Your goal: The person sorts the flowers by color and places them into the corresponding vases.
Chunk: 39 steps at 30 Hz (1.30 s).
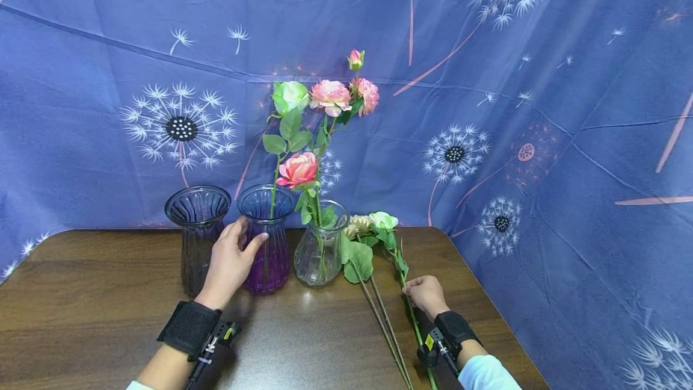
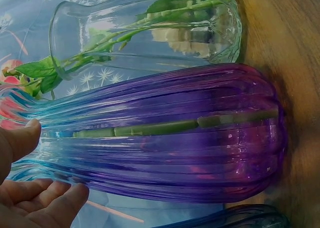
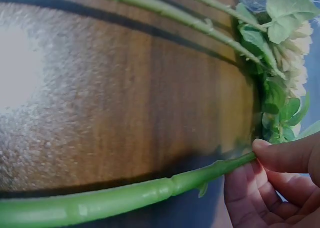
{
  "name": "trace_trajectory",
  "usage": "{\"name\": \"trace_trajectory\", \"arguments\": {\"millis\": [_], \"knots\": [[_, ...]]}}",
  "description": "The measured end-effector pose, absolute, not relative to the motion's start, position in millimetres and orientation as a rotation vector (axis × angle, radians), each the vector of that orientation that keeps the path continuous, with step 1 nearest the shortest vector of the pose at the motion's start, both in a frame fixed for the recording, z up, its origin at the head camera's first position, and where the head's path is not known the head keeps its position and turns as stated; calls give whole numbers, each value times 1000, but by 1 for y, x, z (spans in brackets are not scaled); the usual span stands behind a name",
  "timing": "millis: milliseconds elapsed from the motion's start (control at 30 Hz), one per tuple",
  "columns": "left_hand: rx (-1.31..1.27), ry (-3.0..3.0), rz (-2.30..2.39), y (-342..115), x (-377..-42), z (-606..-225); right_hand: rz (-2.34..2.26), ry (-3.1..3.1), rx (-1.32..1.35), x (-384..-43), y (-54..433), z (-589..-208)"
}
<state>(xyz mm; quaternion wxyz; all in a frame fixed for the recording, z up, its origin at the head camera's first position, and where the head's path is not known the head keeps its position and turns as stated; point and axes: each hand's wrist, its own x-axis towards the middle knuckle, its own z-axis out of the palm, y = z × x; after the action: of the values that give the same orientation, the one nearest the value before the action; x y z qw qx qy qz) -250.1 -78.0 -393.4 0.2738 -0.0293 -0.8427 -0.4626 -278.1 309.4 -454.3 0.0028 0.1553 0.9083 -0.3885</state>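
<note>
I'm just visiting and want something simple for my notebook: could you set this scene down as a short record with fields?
Surface: brown table
Backdrop: blue cloth with dandelion pattern
Leftmost: dark vase
Middle: blue-purple vase, holding one white-green flower
Third: clear vase, holding pink flowers
Lying down: cream flowers, second white-green flower
Left hand: thumb and fingers about the blue-purple vase's neck
Right hand: pinching the lying white-green flower's green stem
</note>
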Motion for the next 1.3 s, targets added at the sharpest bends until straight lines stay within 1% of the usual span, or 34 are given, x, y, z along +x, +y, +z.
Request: {"name": "trace_trajectory", "arguments": {"millis": [267, 633, 867, 1033, 1300], "knots": [[-69, -2299, -1278, -79, -249, -392, -1237, 2848, 495, -279, 308, -441], [-70, -2322, -1304, -80, -248, -393, -1359, 2863, 500, -277, 307, -412], [-72, -2324, -1312, -79, -249, -392, -1382, 3000, 356, -276, 308, -377], [-80, -2301, -1282, -79, -250, -392, -1527, 3036, 288, -275, 302, -347], [-79, -2322, -1300, -80, -249, -393, -1657, 3062, 298, -270, 290, -314]]}}
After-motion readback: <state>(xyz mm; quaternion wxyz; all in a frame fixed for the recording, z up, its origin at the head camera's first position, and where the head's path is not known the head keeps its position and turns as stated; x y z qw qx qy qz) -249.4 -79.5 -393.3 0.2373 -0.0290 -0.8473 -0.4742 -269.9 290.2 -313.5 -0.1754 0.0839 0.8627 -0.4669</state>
